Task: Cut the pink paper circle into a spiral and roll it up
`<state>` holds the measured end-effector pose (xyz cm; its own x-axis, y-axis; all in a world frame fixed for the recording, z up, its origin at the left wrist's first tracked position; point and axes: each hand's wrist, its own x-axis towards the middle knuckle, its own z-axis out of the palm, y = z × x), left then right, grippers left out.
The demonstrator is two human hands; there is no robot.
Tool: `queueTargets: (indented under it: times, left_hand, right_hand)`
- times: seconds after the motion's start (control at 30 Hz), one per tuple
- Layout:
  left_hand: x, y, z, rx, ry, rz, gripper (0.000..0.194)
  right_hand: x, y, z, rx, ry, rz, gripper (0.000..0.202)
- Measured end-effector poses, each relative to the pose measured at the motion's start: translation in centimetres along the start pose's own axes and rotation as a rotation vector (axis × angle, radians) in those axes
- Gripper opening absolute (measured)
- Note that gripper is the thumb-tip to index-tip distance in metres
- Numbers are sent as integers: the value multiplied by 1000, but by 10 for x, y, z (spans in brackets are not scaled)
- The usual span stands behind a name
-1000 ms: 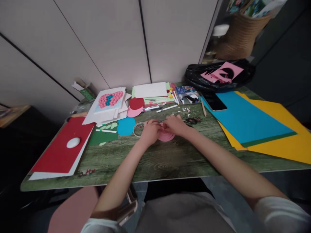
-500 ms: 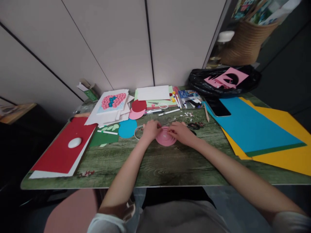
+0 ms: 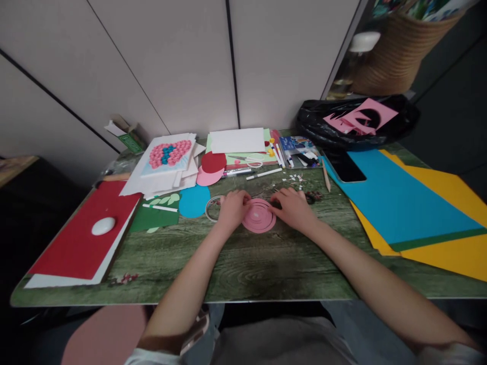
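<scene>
A round pink paper spiral (image 3: 259, 217), cut into rings, lies on the table between my hands. My left hand (image 3: 233, 207) is closed with thumb and fingertips at the spiral's upper left edge. At the right edge, the curled fingers of my right hand (image 3: 292, 205) pinch or press the rim; the exact contact is small and partly hidden. Beside my left hand rests a roll of tape (image 3: 211, 209), partly covered by it. Dark-handled scissors (image 3: 311, 197) lie just beyond my right hand, largely hidden.
Blue (image 3: 195, 202), pink and red paper circles lie left of centre. A white oval object (image 3: 103, 226) sits on red sheets (image 3: 76, 248). Blue sheets (image 3: 403, 203) and a phone (image 3: 347, 166) are at right. Markers, paper scraps and a black bag (image 3: 315, 124) line the back.
My right hand has drawn back from over the pink spiral to its right edge, uncovering more of its rings. My left hand stays at the left edge. The view has shifted slightly.
</scene>
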<state>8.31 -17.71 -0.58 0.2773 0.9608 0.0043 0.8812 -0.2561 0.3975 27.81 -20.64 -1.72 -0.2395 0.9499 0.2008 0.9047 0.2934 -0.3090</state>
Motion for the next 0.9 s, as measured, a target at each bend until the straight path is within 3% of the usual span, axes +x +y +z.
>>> queueTargets:
  times: [0.1, 0.6, 0.9]
  left_hand:
    - [0, -2, 0, -14, 5, 14, 24]
    - [1, -3, 4, -26, 9, 56, 10]
    - [0, -3, 1, 43, 44, 62, 15]
  right_hand:
    - [1, -1, 4, -7, -14, 16, 20]
    - [7, -1, 2, -20, -41, 36, 20]
    - [25, -11, 4, -112, -158, -13, 20]
